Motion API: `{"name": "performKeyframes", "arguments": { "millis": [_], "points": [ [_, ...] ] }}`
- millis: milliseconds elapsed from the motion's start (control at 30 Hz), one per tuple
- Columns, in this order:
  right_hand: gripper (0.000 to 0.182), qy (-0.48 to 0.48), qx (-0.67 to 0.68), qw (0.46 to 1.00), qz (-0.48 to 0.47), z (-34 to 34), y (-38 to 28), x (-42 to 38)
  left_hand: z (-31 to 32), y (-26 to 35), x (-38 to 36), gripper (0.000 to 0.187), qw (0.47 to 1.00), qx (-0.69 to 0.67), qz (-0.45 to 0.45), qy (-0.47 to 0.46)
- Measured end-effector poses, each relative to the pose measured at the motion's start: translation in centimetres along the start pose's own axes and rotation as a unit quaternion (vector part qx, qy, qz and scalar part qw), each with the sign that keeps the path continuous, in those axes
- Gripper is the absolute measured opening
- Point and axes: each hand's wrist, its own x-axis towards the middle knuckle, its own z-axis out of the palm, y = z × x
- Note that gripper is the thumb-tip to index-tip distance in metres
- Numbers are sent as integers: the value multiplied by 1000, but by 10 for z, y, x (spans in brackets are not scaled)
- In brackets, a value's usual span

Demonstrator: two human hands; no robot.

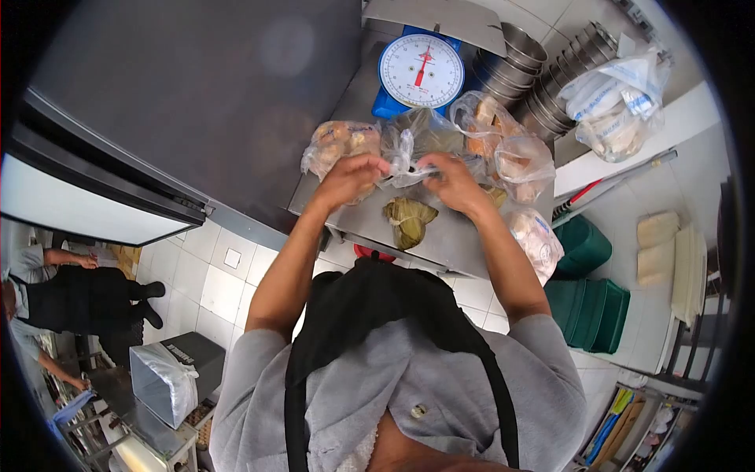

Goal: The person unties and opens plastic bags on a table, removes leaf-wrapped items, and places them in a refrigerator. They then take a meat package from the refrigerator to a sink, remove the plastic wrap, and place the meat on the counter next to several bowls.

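My left hand (354, 179) and my right hand (452, 181) are on either side of the gathered top of a clear plastic bag (403, 161), the fingers of both closed on its plastic. Dark green contents show through the bag (429, 130) just behind my hands. Nearer to me on the metal table (358, 223) lies a leaf-wrapped bundle (410, 221). Beside my left hand sits a bag of round, orange-brown items (334, 141). Bagged bread-like pieces (486, 126) lie beyond my right hand.
A blue dial scale (421, 71) stands at the back, by stacked metal containers (511, 67). Green bins (586, 315) are at the right. A large dark appliance (197, 102) borders the table's left. Another person (75, 303) stands far left near a lined bin (177, 377).
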Motion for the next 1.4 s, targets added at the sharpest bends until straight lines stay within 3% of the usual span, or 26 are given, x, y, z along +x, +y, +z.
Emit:
{"name": "performKeyframes", "arguments": {
  "millis": [100,167,267,300,367,467,567,633,700,767,867,967,1067,1133,1167,1200,1267,1333,1400],
  "points": [
    [19,-69,-143,987,-7,2,-18,-1,-4,-16,36,24,997,45,53,-26],
    [19,-65,-99,993,13,-7,-12,4,9,-19,47,31,981,165,92,-32],
    [17,-49,49,997,37,-17,-13,-3,20,-30,63,34,899,382,212,-28],
    [17,-39,110,992,42,-21,-16,-6,17,-32,71,33,893,401,207,13],
    [15,-38,60,995,70,-34,-18,-18,6,-34,84,32,873,437,195,93],
    [15,-4,58,991,119,-47,-1,-37,-21,-41,90,35,912,352,87,190],
    [15,101,133,979,120,-40,8,-44,-13,-26,56,36,874,325,208,294],
    [14,181,203,955,120,-34,1,-46,6,11,16,41,885,299,309,179],
    [12,245,284,917,134,-25,-20,-40,21,17,-13,46,946,234,180,-136],
    [11,222,327,912,110,-20,-25,-36,45,8,-20,54,905,278,194,-256],
    [10,190,361,909,82,-25,-42,-37,72,-44,-14,62,767,558,255,-188],
    [14,140,296,943,52,-51,-62,-54,79,-31,-7,67,830,490,126,-236],
    [17,89,182,979,24,-63,-78,-74,82,-32,-13,72,871,427,64,-234],
    [22,68,29,997,12,-71,-96,-83,86,-50,-20,72,883,423,103,-176],
    [23,92,-30,995,8,-71,-94,-87,86,-60,-22,72,887,420,122,-148],
    [23,117,-89,989,4,-69,-88,-92,78,-51,-26,71,935,304,45,-180],
    [24,185,-156,970,-37,-68,-78,-98,46,-11,-33,70,964,58,-112,-232],
    [26,266,-164,942,-118,-60,-73,-93,14,23,-50,79,965,-58,-127,-222],
    [26,345,-131,926,-77,-47,-79,-90,-4,50,-57,94,971,-180,-63,-144]
  ]
}}
